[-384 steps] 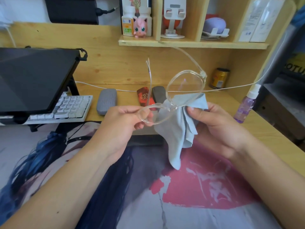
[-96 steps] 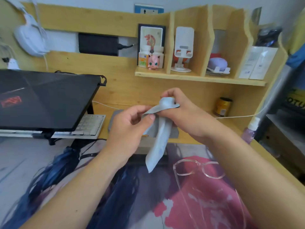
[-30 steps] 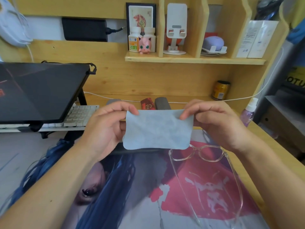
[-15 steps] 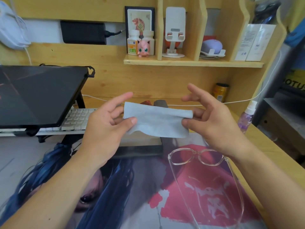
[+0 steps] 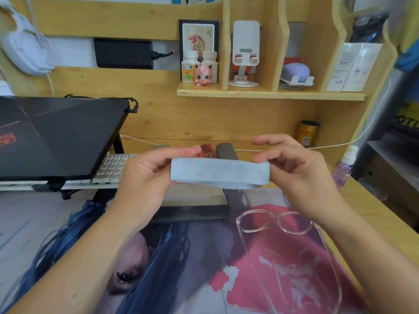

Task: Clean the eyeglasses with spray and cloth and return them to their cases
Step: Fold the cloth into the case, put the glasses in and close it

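Printed fabric covers the near desk: a mat with blue hair and a red patch. Clear-framed glasses lie on its right side, arms open toward the viewer, under the right forearm. Above the mat, the left hand and right hand each pinch one end of a pale blue cloth, folded into a flat strip and held level between them; the right index finger is raised clear. Behind the cloth, two grey cases and a red one lie on the wooden desk. A purple spray bottle stands at right. A laptop sits on a stand over a keyboard. Farther back, a gold can and a shelf with bottles, a pink figure and boxes; their label text is illegible.
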`<move>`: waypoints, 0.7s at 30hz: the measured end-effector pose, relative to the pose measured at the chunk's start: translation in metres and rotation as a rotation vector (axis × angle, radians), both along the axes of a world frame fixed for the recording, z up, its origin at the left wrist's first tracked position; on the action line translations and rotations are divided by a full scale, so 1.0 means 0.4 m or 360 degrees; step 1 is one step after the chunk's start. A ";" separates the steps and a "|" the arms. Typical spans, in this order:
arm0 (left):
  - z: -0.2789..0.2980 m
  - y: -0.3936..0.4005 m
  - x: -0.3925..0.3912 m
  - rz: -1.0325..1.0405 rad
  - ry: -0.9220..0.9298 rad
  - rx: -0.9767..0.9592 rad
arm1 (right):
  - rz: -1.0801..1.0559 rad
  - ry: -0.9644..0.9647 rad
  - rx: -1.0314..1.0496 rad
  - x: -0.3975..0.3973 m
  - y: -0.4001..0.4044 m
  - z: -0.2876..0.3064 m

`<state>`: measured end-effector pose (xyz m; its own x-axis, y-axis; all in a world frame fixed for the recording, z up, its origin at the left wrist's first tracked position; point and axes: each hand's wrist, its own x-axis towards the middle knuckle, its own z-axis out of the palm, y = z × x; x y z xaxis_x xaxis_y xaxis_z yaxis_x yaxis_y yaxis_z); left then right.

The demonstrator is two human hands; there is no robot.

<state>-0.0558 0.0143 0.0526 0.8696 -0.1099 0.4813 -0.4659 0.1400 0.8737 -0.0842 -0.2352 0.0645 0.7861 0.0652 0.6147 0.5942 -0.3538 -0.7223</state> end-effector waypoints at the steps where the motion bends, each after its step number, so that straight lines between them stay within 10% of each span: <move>1: 0.002 0.001 0.001 -0.0073 0.0099 -0.0044 | 0.0076 0.0091 0.0054 0.003 -0.003 0.001; 10: 0.004 0.026 0.015 -0.0229 0.0370 0.0086 | 0.0395 0.0452 0.0042 0.003 -0.020 -0.006; 21: 0.015 0.050 -0.002 0.0045 -0.0116 0.0562 | 0.0392 0.0558 0.0329 0.020 -0.010 -0.017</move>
